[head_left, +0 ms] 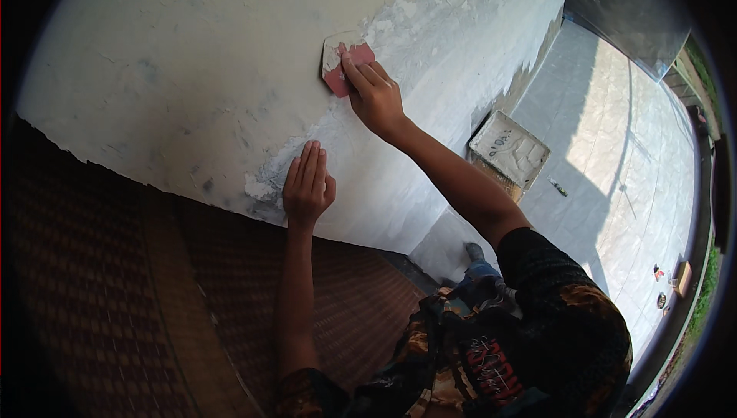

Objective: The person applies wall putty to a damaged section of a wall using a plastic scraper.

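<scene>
"What do you have there?"

"My right hand [376, 99] is pinched tight on a pink scraper [336, 77], up at the wall [192, 57]. White paste [332, 53] is stuck on the scraper."

"And the other one?"

"My left hand [306, 188] is flat, lower at the wall, with the fingers straight and close together. A tray [523, 129] sits off to my right."

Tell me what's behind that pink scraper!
Around the pink scraper, held in the right hand, you can see the pale wall. The spot right behind it is covered, so I can't tell how it looks there.
</scene>
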`<state>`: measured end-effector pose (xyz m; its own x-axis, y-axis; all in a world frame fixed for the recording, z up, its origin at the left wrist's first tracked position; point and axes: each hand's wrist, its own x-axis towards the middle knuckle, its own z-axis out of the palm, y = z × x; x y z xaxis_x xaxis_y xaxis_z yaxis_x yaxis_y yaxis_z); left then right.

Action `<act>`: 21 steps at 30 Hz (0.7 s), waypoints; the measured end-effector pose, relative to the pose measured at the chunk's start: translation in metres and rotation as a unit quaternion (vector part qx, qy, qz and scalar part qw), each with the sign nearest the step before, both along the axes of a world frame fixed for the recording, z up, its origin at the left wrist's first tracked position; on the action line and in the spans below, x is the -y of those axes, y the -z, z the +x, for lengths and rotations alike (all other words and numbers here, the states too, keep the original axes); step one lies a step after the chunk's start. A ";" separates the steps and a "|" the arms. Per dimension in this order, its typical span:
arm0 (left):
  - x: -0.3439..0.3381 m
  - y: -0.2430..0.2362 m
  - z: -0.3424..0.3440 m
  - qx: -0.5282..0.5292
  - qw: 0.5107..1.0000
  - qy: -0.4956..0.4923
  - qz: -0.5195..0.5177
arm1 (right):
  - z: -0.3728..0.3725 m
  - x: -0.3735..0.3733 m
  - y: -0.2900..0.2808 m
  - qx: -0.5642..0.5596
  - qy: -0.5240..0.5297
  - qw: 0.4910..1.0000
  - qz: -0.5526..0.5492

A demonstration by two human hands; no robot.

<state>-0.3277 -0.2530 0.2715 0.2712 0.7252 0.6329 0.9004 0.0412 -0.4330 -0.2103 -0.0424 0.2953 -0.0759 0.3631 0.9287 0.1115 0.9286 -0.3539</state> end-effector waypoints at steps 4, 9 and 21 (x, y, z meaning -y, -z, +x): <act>0.001 0.001 -0.001 0.006 1.000 -0.005 0.001 | 0.013 0.051 0.056 0.036 -0.061 0.997 -0.015; 0.005 -0.004 0.000 0.004 1.000 -0.004 0.000 | 0.028 0.027 0.004 -0.018 -0.043 0.998 -0.039; 0.005 -0.002 -0.001 0.009 1.000 -0.004 0.002 | 0.025 0.058 0.064 0.028 -0.100 0.994 -0.033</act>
